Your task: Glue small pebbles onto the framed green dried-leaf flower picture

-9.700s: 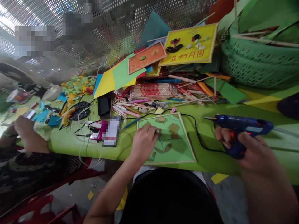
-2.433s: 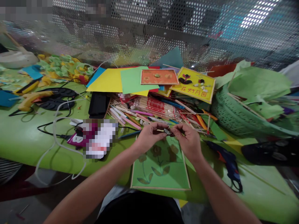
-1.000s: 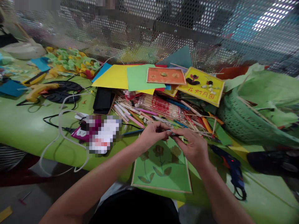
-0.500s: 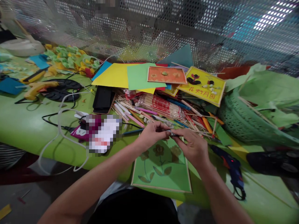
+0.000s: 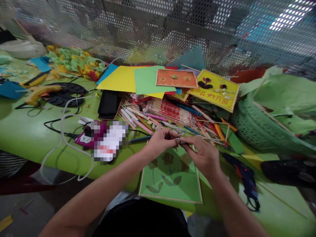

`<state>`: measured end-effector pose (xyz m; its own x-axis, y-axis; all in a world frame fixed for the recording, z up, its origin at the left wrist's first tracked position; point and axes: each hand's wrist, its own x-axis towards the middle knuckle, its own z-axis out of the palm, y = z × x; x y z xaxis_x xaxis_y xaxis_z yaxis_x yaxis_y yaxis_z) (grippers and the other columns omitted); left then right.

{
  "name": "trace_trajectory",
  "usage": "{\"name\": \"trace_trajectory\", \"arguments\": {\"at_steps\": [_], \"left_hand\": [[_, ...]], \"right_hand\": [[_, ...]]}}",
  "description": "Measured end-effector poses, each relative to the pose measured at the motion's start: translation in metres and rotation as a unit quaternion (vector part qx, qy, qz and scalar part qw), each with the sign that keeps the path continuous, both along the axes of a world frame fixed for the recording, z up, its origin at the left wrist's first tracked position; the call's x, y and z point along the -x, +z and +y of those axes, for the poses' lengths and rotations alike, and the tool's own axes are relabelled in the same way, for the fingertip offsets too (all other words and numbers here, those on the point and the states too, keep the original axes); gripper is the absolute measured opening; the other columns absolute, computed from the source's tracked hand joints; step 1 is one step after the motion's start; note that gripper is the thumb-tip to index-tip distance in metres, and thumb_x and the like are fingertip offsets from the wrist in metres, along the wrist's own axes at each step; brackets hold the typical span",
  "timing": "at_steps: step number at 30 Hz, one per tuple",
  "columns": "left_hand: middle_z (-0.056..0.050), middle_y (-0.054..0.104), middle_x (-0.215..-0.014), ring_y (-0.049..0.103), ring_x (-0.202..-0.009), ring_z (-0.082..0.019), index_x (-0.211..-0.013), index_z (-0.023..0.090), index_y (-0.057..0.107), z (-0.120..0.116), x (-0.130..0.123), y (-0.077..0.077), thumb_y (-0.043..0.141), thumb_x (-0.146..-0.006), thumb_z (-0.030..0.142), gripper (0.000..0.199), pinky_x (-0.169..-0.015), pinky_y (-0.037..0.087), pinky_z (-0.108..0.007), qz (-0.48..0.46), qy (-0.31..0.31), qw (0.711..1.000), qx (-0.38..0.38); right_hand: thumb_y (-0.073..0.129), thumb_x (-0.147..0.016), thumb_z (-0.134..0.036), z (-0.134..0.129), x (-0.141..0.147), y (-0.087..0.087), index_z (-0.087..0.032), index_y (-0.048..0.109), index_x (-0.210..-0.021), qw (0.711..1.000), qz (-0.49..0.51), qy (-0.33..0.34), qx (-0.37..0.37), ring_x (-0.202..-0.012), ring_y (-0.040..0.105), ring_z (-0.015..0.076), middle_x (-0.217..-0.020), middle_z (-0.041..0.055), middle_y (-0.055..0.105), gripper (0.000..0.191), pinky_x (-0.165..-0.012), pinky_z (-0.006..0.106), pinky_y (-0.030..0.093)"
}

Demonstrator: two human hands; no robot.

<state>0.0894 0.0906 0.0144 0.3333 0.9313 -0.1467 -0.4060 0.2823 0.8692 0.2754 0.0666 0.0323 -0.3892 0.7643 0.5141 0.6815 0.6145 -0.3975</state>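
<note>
My left hand (image 5: 163, 141) and my right hand (image 5: 202, 152) meet above the top edge of a green flower picture (image 5: 170, 189). Fingers of both hands are pinched on one small, shiny, dark-and-silver piece (image 5: 181, 141); its kind is too small to make out. The picture lies on the table with a thin wooden-stick frame, and drawn stems and leaves rise to brownish flowers. My hands cover part of its upper edge. To the right of my right hand lies a dark blue glue gun (image 5: 244, 177) with a small red light.
Sticks, pens and a wrapped stick bundle (image 5: 170, 112) lie heaped behind my hands. A green basket (image 5: 259, 128) stands at right. Leftward are a blurred-screen phone (image 5: 111, 141), a purple power strip (image 5: 84, 140), cables and a yellow glue gun (image 5: 37, 93). Coloured paper (image 5: 118, 79) lies at the back.
Hardly anything differs. Both hands stay pinched together over the picture, with only a very slight shift of the fingers and of the view.
</note>
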Motion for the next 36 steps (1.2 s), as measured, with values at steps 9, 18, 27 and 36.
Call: {"name": "trace_trajectory", "arguments": {"at_steps": [9, 18, 27, 36], "left_hand": [[-0.001, 0.067, -0.066, 0.062, -0.063, -0.011, -0.078, 0.011, 0.066, -0.0027, 0.001, 0.0019, 0.09, -0.058, 0.032, 0.038, -0.065, 0.05, -0.024, 0.008, 0.005, 1.0, -0.016], [-0.002, 0.069, -0.072, 0.063, -0.065, -0.011, -0.08, 0.011, 0.065, -0.0014, 0.0033, 0.0001, 0.09, -0.059, 0.044, 0.046, -0.066, 0.048, -0.024, 0.032, -0.016, 0.998, -0.047], [-0.004, 0.069, -0.071, 0.061, -0.063, -0.011, -0.078, 0.01, 0.066, -0.0008, 0.0055, -0.0038, 0.088, -0.061, 0.049, 0.048, -0.062, 0.046, -0.023, 0.066, -0.02, 0.995, -0.067], [-0.004, 0.07, -0.069, 0.063, -0.062, -0.011, -0.077, 0.011, 0.067, -0.001, 0.0065, -0.0027, 0.089, -0.06, 0.043, 0.043, -0.061, 0.047, -0.023, 0.073, -0.021, 0.996, -0.056]], "right_hand": [[0.064, -0.091, -0.018, -0.0004, 0.0018, 0.002, -0.027, 0.069, -0.105, 1.0, 0.003, 0.007, -0.016, -0.083, 0.074, 0.0198, -0.093, 0.0018, 0.077, 0.018, -0.072, 0.032, 0.057], [0.063, -0.09, -0.019, -0.0004, -0.0004, 0.0036, -0.029, 0.071, -0.106, 1.0, 0.014, 0.007, 0.007, -0.085, 0.074, 0.0205, -0.094, 0.0019, 0.077, 0.02, -0.075, 0.034, 0.059], [0.066, -0.089, -0.018, -0.0019, 0.0005, 0.0029, -0.028, 0.071, -0.104, 0.999, 0.03, 0.007, 0.031, -0.084, 0.074, 0.0197, -0.093, 0.0008, 0.077, 0.018, -0.076, 0.033, 0.059], [0.067, -0.089, -0.021, -0.0009, 0.0004, 0.0025, -0.028, 0.071, -0.102, 0.999, 0.025, 0.002, 0.042, -0.083, 0.074, 0.0205, -0.092, 0.0007, 0.078, 0.015, -0.073, 0.033, 0.058]]}}
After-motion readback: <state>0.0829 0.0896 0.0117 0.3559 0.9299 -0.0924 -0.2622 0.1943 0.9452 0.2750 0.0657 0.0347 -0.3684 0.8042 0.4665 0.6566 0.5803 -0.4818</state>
